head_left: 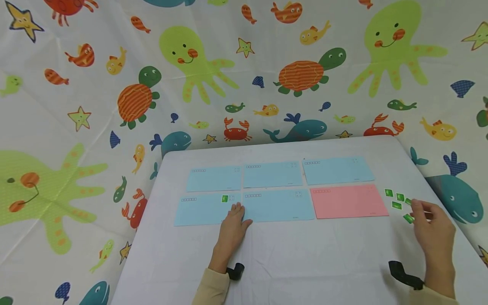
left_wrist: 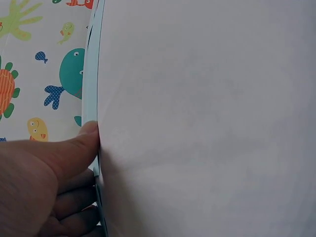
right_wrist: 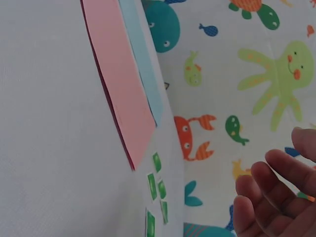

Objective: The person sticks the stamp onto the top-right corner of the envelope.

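My left hand [head_left: 232, 226] rests on the blue envelope [head_left: 198, 214] at the front left, fingers extended and thumb out to the side. Near its fingertips, a green stamp [head_left: 225, 198] lies at that envelope's upper right. In the left wrist view the thumb [left_wrist: 81, 148] lies along the envelope edge. My right hand [head_left: 434, 226] hovers by several loose green stamps [head_left: 397, 205] at the table's right side. Its fingers [right_wrist: 274, 177] are loosely bent, with a gap to the thumb and no stamp visible between them. The stamps [right_wrist: 152, 186] lie below the hand.
More blue envelopes [head_left: 272, 174] lie in two rows, and a pink envelope [head_left: 348, 203] lies at the front right of them. The white table [head_left: 312, 258] stands before a cloth [head_left: 259, 55] printed with sea animals. A dark strap piece [head_left: 406, 277] sits at the right wrist.
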`<state>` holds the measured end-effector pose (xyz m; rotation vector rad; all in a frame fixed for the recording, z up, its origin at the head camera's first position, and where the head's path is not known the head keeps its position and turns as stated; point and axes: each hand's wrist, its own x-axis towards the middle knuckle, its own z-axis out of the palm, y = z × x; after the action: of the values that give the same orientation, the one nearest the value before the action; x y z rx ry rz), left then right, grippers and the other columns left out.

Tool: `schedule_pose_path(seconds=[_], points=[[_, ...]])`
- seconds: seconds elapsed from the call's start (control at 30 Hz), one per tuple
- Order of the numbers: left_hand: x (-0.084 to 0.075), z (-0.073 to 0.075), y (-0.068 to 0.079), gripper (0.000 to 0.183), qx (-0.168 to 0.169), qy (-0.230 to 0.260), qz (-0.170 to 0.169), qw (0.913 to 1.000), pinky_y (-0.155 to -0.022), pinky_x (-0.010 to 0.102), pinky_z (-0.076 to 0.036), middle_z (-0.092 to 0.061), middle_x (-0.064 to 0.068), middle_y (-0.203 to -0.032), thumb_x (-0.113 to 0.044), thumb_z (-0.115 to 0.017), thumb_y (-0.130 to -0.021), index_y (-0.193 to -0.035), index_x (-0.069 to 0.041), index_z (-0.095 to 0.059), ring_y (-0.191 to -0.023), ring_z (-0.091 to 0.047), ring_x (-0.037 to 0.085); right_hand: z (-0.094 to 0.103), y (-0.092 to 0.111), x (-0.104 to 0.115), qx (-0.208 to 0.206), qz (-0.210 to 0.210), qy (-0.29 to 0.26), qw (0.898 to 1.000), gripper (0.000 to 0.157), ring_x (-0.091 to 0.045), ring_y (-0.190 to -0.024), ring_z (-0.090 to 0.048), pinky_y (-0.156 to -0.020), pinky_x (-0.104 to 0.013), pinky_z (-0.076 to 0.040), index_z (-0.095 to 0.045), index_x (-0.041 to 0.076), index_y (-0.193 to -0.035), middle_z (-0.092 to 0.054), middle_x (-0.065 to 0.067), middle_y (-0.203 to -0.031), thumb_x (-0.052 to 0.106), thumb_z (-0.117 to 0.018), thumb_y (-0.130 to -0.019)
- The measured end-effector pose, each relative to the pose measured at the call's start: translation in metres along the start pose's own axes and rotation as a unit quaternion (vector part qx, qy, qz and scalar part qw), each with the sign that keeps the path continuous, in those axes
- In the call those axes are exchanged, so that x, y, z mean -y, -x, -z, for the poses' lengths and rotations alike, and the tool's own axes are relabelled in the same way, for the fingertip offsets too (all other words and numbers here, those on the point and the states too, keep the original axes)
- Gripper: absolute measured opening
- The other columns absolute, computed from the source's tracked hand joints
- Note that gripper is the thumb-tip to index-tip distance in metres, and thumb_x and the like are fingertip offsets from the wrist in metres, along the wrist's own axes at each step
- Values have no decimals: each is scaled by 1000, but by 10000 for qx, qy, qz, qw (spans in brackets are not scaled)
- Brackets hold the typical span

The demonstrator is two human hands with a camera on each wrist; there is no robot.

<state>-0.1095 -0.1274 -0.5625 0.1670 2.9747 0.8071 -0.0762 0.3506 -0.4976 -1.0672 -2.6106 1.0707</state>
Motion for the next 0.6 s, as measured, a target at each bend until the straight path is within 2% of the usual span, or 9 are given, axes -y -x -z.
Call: schedule_pose_path(seconds=[0.27, 0.6], points=[[0, -1, 1, 56, -41, 42, 11, 10000, -111, 59, -41, -47, 24, -151, -24, -70, -93, -138, 7, -55, -143, -42, 41, 0, -5, -9, 223, -16, 105, 9997, 61, -42, -131, -43, -64, -22, -35, -43, 0, -148, -46, -26, -147, 44, -37, -106], [-1, 1, 2, 56, -46, 108, 27, 9999, -111, 60, -41, -46, 23, -151, -25, -70, -94, -139, 6, -55, -144, -42, 41, -1, -8, -17, 259, 64, 206, 9994, 59, -44, -129, -45, -57, -14, -32, -45, -2, -146, -45, -28, -147, 41, -41, -106]])
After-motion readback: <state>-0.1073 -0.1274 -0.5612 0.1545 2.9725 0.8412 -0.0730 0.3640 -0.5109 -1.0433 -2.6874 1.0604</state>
